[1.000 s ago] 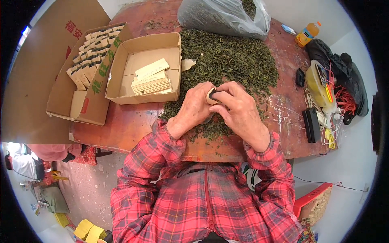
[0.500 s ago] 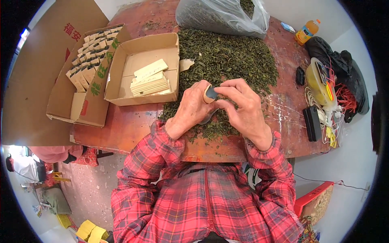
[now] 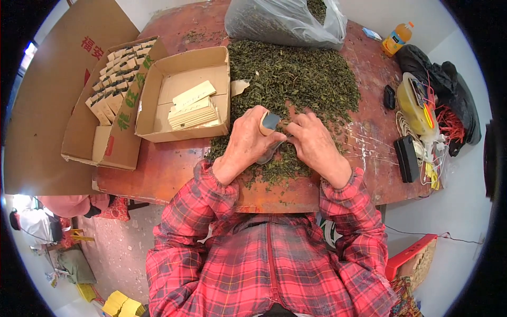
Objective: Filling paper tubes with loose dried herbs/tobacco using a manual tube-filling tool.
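Observation:
My left hand (image 3: 245, 140) is closed on a small upright beige paper pouch (image 3: 270, 121) with a dark opening. My right hand (image 3: 316, 143) is just to its right, fingers bent and drawn together low by the left thumb; what they hold is hidden. A greyish translucent item (image 3: 266, 156), too unclear to name, lies under the hands. Dried green tea-like leaves (image 3: 296, 74) are spread beneath and behind them. A cardboard box (image 3: 182, 59) with stacked flat beige packets (image 3: 193, 113) is left of the leaves.
At left stands another box (image 3: 95, 145) of upright filled pouches. A clear bag of leaves (image 3: 280, 24) lies at the back. Right: a bottle (image 3: 396, 39), black bags (image 3: 462, 105), a yellow tub (image 3: 414, 105) and a black oblong object (image 3: 408, 158). A large cardboard sheet (image 3: 42, 105) rises at far left.
My right fingers have left the pouch's opening and dropped beside the left thumb, slightly right. My left hand, with the pouch, has shifted slightly left, exposing the dark opening.

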`<state>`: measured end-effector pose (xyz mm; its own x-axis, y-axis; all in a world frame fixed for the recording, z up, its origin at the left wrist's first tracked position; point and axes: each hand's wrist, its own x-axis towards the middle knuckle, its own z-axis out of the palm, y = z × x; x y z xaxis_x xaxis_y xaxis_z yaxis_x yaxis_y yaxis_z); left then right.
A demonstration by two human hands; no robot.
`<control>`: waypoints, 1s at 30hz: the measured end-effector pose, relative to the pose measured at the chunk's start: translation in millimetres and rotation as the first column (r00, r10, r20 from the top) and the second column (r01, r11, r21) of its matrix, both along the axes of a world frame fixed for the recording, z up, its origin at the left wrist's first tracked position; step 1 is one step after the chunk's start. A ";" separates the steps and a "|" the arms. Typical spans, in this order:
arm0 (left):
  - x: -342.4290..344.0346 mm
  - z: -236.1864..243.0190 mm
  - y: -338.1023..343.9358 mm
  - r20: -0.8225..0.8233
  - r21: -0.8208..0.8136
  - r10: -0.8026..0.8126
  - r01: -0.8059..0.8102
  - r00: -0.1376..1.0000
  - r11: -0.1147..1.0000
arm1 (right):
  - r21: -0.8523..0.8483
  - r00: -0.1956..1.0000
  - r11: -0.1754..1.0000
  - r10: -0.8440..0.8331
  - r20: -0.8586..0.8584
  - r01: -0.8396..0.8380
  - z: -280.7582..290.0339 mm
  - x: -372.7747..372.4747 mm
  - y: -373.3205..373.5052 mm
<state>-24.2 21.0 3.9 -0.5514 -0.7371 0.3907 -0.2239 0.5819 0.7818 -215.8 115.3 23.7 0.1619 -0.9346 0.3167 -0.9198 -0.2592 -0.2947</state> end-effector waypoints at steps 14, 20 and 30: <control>-0.5 -2.6 -0.7 0.011 -0.044 0.036 -0.035 0.999 0.998 | -0.059 0.943 0.997 0.061 0.326 -0.044 15.2 4.6 8.7; 0.8 -1.7 1.2 0.013 -0.015 0.047 -0.047 0.999 0.999 | 0.184 0.811 0.982 -0.134 0.569 0.033 14.5 14.1 13.6; 4.7 14.5 7.4 0.015 0.087 0.064 -0.066 0.998 0.994 | 0.088 0.858 0.985 -0.172 0.484 0.148 22.0 12.1 17.4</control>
<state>-19.6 28.4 18.3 -0.5054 -0.8025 0.3171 -0.2688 0.4956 0.8259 -203.7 132.7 45.7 -0.1551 -0.9497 0.2721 -0.6822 -0.0963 -0.7248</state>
